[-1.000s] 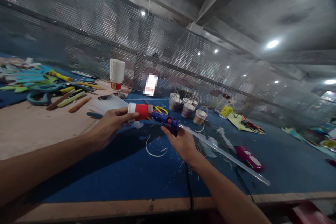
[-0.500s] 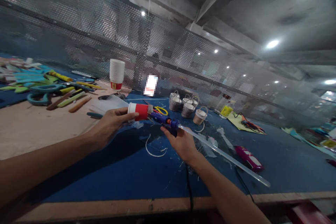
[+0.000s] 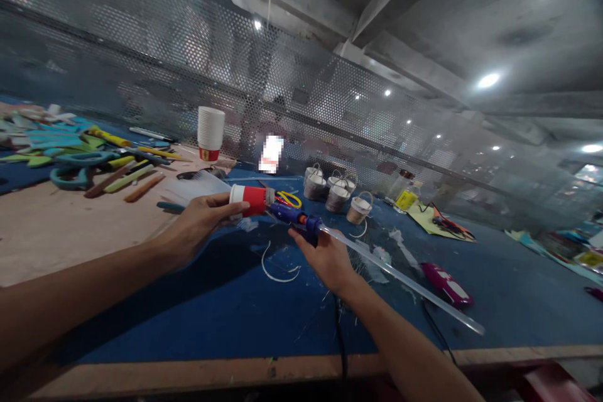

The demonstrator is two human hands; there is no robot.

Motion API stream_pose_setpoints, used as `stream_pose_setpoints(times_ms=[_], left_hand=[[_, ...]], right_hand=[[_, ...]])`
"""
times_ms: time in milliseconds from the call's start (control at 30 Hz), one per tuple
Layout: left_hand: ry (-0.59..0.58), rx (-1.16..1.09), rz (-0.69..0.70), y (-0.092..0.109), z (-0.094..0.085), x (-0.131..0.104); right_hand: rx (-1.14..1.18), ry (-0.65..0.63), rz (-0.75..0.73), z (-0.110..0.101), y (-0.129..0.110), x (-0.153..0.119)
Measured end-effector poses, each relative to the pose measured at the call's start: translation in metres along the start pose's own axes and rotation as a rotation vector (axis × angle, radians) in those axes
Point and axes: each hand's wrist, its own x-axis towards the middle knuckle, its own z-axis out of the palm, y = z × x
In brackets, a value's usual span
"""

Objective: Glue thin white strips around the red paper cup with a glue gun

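Note:
My left hand (image 3: 205,220) grips a red and white paper cup (image 3: 253,200), which lies on its side in the air with its white rim to the left. My right hand (image 3: 330,257) is wrapped round a blue glue gun (image 3: 288,212). The gun's front end is at the right end of the cup; whether they touch is hard to tell. A long clear glue stick (image 3: 400,276) sticks out of the back of the gun towards the lower right. Below the gun, a curved white strip (image 3: 277,277) lies on the blue table.
Several small baskets with handles (image 3: 338,193) stand behind my hands. A stack of paper cups (image 3: 210,132) is at the back left, near scissors (image 3: 73,169) and tools. A purple device (image 3: 446,284), a yellow-labelled bottle (image 3: 406,198) and a lit, blurred screen (image 3: 271,154) are also there.

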Motion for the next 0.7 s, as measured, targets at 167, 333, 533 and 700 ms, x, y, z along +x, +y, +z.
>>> stream_pose_setpoints(times_ms=[167, 333, 533, 700], left_hand=[[-0.027, -0.009, 0.017, 0.0013, 0.0001, -0.0009], [-0.01, -0.009, 0.021, 0.0039, 0.0013, -0.003], [-0.027, -0.001, 0.04, 0.0021, -0.0003, -0.0015], [-0.018, -0.023, 0.046, 0.0026, -0.0013, -0.001]], right_hand=[[-0.01, -0.02, -0.013, -0.002, -0.0028, 0.0005], [-0.023, -0.036, -0.001, -0.0022, -0.003, -0.0005], [-0.006, -0.036, -0.021, -0.0027, -0.0017, -0.0018], [-0.032, -0.043, -0.02, -0.0031, -0.0026, -0.0014]])
